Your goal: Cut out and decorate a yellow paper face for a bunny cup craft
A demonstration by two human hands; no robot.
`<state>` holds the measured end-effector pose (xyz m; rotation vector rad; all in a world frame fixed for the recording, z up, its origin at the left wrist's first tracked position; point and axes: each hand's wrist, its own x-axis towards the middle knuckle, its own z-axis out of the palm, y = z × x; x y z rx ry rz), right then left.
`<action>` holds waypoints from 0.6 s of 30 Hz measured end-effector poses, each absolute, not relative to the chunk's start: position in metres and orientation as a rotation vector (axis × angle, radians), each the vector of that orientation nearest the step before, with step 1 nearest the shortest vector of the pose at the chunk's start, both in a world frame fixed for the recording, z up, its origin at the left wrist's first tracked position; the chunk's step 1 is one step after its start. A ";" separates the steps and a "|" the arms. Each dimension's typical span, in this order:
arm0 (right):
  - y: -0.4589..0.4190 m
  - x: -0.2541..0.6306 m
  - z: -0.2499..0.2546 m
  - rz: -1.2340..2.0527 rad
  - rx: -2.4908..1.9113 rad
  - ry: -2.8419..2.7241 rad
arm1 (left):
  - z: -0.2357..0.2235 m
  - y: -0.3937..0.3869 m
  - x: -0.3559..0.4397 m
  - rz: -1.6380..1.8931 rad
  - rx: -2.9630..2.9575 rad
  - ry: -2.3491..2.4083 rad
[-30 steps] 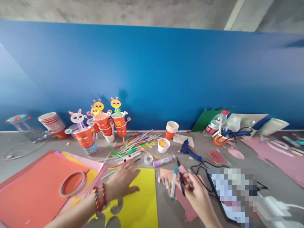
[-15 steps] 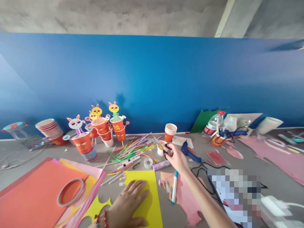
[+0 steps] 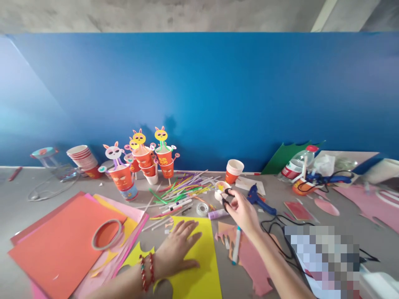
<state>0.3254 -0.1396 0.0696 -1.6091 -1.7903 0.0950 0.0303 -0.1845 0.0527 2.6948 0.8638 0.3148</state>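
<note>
My left hand has its fingers spread over a sheet of yellow paper with curved bites cut from its edge. Two red beaded bracelets circle that wrist. My right hand grips a pair of scissors by their black handles. Their blades are hard to make out against a small paper cup just behind. Close by that hand lie a purple glue stick, a blue glue gun and a teal-capped marker.
Orange paper on the left carries a tape roll. Cup figures with rabbit faces stand behind. Coloured pipe cleaners lie mid-table. Pink scraps, a black cable and a bottle are to the right.
The view has shifted, so everything sits further right and slightly higher. The scissors stay in my right hand, now a little away from the small cup. My left hand remains over the yellow paper.
</note>
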 end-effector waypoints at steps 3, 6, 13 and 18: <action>-0.164 0.322 0.073 0.155 -1.616 -1.845 | 0.061 -0.155 0.046 0.482 2.630 1.079; -0.187 0.326 0.071 0.199 -1.681 -1.834 | 0.060 -0.126 0.068 0.530 2.603 1.144; -0.222 0.358 0.073 0.085 -1.859 -1.671 | 0.055 -0.109 0.089 0.628 2.557 1.161; -0.231 0.378 0.066 -0.033 -2.009 -1.671 | 0.073 -0.120 0.039 0.748 2.452 1.155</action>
